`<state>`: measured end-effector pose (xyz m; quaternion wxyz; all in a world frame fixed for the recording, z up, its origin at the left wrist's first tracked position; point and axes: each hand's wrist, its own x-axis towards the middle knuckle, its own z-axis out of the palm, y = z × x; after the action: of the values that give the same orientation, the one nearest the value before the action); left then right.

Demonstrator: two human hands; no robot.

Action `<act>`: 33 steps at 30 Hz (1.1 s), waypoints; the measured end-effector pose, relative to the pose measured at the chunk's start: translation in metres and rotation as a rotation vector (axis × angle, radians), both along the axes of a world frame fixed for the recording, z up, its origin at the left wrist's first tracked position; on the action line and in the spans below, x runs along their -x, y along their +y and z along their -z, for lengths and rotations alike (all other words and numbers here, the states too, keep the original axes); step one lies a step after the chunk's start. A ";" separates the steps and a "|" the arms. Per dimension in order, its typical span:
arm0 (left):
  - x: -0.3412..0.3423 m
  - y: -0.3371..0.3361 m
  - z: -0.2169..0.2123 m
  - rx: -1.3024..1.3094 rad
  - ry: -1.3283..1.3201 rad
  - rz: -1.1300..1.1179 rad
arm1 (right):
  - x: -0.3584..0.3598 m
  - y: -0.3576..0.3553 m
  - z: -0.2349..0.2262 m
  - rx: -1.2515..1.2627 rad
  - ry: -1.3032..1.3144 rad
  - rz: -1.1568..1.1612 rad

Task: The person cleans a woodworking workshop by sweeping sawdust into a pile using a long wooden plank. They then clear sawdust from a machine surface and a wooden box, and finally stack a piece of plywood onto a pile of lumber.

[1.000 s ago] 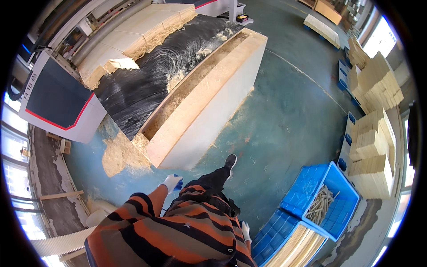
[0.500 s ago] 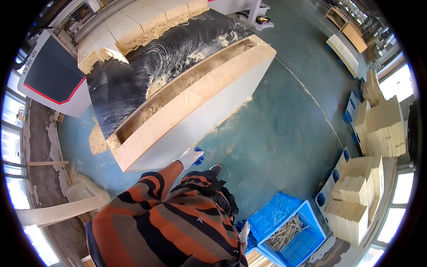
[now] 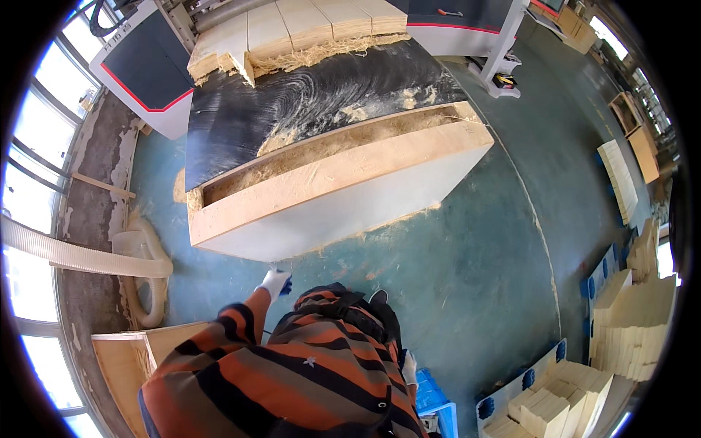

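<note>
Left hand: the white-and-blue gloved left hand (image 3: 275, 283) hangs above the teal floor (image 3: 467, 263), near the white-fronted pale wooden trough; its fingers look curled, though whether they meet cannot be told.
Right hand: the white-gloved right hand (image 3: 410, 369) is low beside the hip, near the blue plastic crate; partly hidden, so the state of its fingers cannot be told.
Trough: the white-fronted pale wooden trough (image 3: 343, 169), sawdust inside, runs along the front of the dusty black surface (image 3: 234, 139).
Crate: the blue plastic crate (image 3: 431, 394) is at the lower edge, partly covered.
Boards: pale wooden boards (image 3: 264, 29) line the surface's far side, ragged shavings (image 3: 321, 50) along their front.
Hose: a cream ribbed hose (image 3: 73, 252) curves at left.
</note>
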<state>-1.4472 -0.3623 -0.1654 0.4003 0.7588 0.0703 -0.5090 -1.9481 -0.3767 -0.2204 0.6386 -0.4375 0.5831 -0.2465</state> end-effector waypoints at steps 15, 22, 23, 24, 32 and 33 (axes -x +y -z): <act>0.126 -0.031 0.025 0.037 0.107 -0.025 | 0.062 -0.253 -0.003 -0.406 0.158 0.148; 0.130 -0.194 0.017 -0.128 0.115 0.165 | 0.096 -0.195 0.013 0.273 0.371 -0.267; 0.132 -0.226 0.023 -0.012 0.157 0.136 | 0.117 -0.182 0.025 0.523 0.624 -0.388; 0.137 -0.254 0.028 0.090 0.204 0.099 | 0.134 -0.171 0.028 0.575 0.716 -0.448; 0.160 -0.430 -0.034 0.361 0.106 0.170 | 0.148 -0.262 -0.018 0.201 0.543 -0.365; 0.155 -0.442 -0.048 0.420 0.080 0.142 | 0.138 -0.288 -0.034 0.128 0.466 -0.285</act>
<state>-1.6018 -0.8041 -0.1179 0.5096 0.6410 -0.0752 -0.5690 -2.0861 -0.6649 -0.1864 0.4867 -0.5996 0.6298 -0.0833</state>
